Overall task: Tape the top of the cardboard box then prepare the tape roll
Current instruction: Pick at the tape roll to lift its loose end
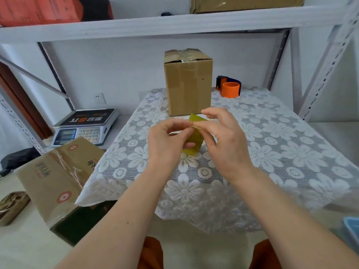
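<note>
A tall cardboard box (188,82) stands at the far side of the lace-covered table (272,144), clear tape across its closed top flaps. In front of it I hold a yellowish tape roll (195,139) above the table. My left hand (167,140) grips the roll with curled fingers. My right hand (225,136) pinches at the roll's upper edge with thumb and forefinger, the other fingers spread. An orange and dark blue tape dispenser (230,88) sits to the right of the box, apart from both hands.
A weighing scale (85,127) sits on a lower shelf at left. A printed carton (58,177) lies tilted beside the table's left edge. Metal shelving (155,24) spans overhead with boxes on it. A blue item (351,233) shows at the right edge.
</note>
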